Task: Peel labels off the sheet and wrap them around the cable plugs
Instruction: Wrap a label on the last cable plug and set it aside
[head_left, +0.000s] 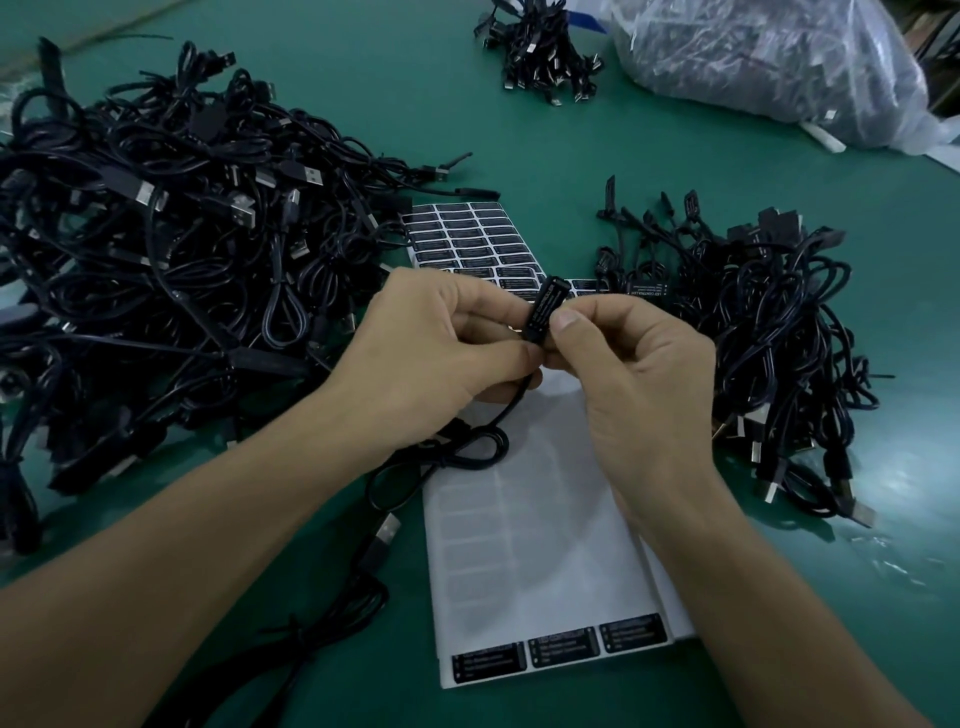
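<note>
Both hands meet above the middle of the green table. My left hand (441, 353) and my right hand (639, 374) pinch a small black cable plug (543, 309) between thumbs and fingertips; a black label with white print lies around it. The plug's thin black cable (467, 447) hangs down in a loop onto the label sheet (540, 571), a white backing with mostly peeled rows and three black labels (561, 647) left at its near edge. A fuller sheet of black labels (467, 239) lies beyond my hands.
A big tangle of black USB cables (171, 249) fills the left of the green table (363, 93). A smaller cable pile (769, 332) sits at right. A bundle of cables (545, 52) and a clear plastic bag (779, 67) lie at the back.
</note>
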